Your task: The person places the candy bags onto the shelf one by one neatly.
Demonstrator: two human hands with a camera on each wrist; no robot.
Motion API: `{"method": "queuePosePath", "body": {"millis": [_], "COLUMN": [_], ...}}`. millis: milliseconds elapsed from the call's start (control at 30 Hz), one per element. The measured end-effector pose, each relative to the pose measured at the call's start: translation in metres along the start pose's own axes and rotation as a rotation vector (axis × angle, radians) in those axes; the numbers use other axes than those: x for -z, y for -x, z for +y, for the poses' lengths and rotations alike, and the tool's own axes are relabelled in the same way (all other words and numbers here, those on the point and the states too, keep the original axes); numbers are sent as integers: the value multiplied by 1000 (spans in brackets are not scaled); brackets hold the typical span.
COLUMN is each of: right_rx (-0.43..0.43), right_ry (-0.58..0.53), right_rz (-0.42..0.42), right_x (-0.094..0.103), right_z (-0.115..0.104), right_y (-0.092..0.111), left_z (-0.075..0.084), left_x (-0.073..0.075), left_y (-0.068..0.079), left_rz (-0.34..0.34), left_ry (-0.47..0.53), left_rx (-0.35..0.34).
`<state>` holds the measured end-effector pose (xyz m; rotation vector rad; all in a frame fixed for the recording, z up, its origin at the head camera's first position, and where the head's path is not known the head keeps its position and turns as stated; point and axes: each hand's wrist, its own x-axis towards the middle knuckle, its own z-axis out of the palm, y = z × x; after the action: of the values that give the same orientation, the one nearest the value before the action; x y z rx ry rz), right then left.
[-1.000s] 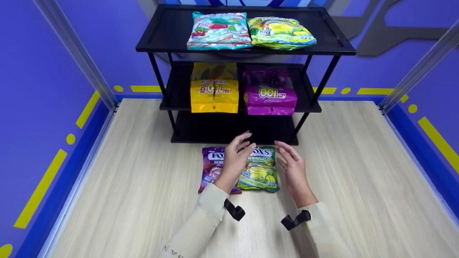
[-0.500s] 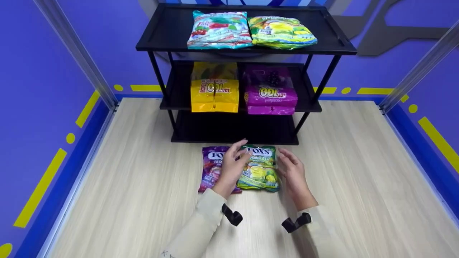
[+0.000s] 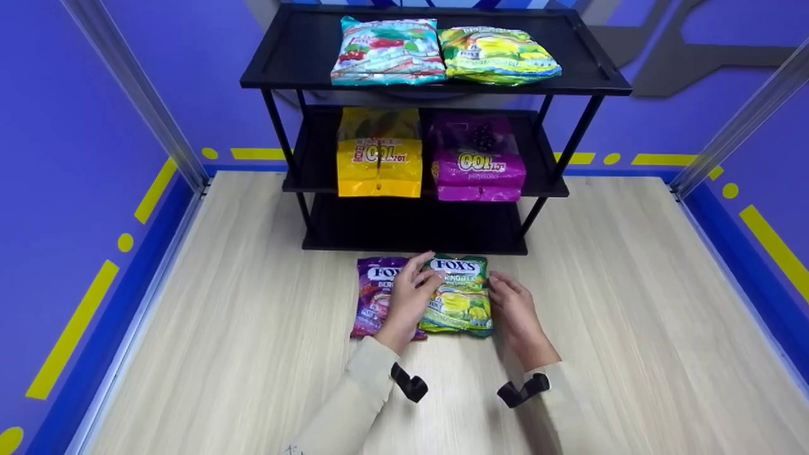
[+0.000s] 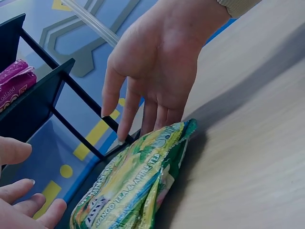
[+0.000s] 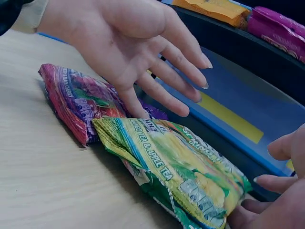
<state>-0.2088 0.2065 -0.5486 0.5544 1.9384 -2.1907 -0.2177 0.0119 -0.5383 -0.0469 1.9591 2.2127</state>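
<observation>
A green and yellow candy bag lies on the table with its front facing up, between my two hands. My left hand is at its left edge, fingers extended, and reaches across a purple candy bag lying alongside. At the green bag's right edge is my right hand, its fingers loosely bent. The right wrist view shows right-hand fingers against the bag's edge, the thumb apart above it. Opposite, in that view, the left palm faces the bag with fingers spread. Part of the purple bag is hidden behind the left hand.
Just beyond the bags stands a black three-tier shelf. Its top carries a teal candy bag and a yellow-green one. On the middle tier are a yellow pouch and a purple pouch. Blue walls enclose the table.
Both hands have come down and closer to the green and yellow bag's sides, from hovering above and beside it. The bags and the shelf keep their places.
</observation>
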Motion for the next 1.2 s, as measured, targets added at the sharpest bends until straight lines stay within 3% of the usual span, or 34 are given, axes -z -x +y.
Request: {"method": "queuePosePath", "body": {"millis": [267, 533, 700, 1000, 1200], "right_rx": [7, 123, 122, 116, 141], "right_ry": [34, 70, 68, -53, -211], "right_rz": [0, -53, -7, 49, 55], "right_x": [1, -3, -3, -1, -3], "right_z": [8, 18, 19, 4, -6], "right_y": [-1, 5, 5, 3, 1], "left_z": [-3, -5, -6, -10, -14], "left_x": [-1, -4, -4, -6, -11], "left_y": [2, 0, -1, -2, 2], "left_rz": [-7, 28, 24, 53, -8], "left_ry": [2, 24, 40, 32, 169], "left_rx": [-14, -20, -15, 27, 91]}}
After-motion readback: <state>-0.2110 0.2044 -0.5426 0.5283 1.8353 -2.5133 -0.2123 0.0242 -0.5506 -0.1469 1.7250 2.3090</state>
